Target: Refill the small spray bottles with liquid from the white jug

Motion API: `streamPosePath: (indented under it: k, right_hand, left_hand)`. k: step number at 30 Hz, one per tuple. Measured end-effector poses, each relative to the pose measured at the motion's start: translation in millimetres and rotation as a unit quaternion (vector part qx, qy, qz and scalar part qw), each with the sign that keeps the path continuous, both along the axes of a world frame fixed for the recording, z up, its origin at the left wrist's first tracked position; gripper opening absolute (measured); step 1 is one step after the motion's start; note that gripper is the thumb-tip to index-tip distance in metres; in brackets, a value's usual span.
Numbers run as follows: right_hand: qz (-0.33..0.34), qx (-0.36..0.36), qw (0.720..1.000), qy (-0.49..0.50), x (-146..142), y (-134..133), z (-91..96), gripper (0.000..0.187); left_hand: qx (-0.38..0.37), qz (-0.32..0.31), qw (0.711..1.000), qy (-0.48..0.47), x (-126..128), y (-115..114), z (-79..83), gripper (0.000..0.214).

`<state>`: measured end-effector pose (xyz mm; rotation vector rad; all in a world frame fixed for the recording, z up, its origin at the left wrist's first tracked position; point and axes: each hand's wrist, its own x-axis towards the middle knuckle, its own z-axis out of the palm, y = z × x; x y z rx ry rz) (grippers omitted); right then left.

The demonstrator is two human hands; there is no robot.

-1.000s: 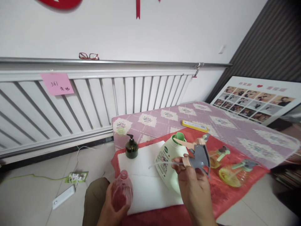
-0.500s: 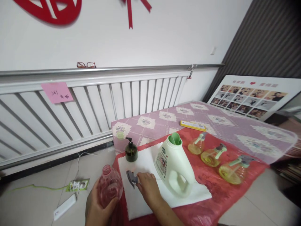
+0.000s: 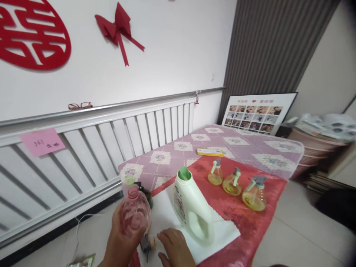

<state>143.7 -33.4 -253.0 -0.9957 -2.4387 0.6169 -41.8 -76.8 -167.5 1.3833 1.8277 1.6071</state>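
Note:
My left hand (image 3: 124,233) is wrapped around a clear pink bottle (image 3: 135,218), which stands upright with its mouth uncovered. My right hand (image 3: 175,246) holds nothing, and its fingers are apart over the white cloth (image 3: 219,241). Between the two hands lies a grey spray head (image 3: 144,243) on the cloth, partly hidden by the pink bottle. A pale green detergent jug (image 3: 194,211) stands just beyond my right hand, its mouth open around a green inner spout (image 3: 184,173). Behind the pink bottle a dark green pump bottle (image 3: 147,194) shows only in part.
Three spray bottles (image 3: 232,184) with yellow liquid stand in a row at the right on a red cloth (image 3: 222,209). Further back a yellow-edged flat box (image 3: 210,152) lies on the flowered tablecloth (image 3: 200,137). A light green cap (image 3: 129,180) sits at the table's left edge, near the radiator (image 3: 111,148).
My right hand has let go of the spray head, which now lies on the cloth. The pink bottle in my left hand has come in front of the pump bottle. The view has swung right.

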Motion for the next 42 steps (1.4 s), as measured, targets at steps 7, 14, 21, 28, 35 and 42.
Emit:
streamPosePath:
  k: [7,14,21,28,35,42]
  right_hand:
    - [-0.18,0.143,0.946,0.23,88,6,40.3,0.045]
    - [-0.327,-0.115,0.863,0.367,105,28,43.5,0.045]
    - [-0.237,-0.171,0.894,0.339,104,41,46.9,0.039]
    - [-0.237,-0.152,0.902,0.327,101,42,48.8,0.057]
    - [-0.245,-0.136,0.897,0.341,98,41,46.0,0.06]
    - [-0.246,-0.14,0.892,0.352,101,42,42.0,0.057]
  left_hand:
    - [0.018,-0.018,0.996,0.086,6,40,60.1,0.089]
    - [0.001,-0.07,0.968,0.242,6,72,99.3,0.074]
    - [0.027,-0.123,0.917,0.378,12,97,107.2,0.066]
    - [0.043,-0.13,0.881,0.454,9,115,112.7,0.066]
    - [0.035,-0.119,0.861,0.493,12,124,117.8,0.066]
    - [0.016,-0.117,0.849,0.516,16,125,120.6,0.067]
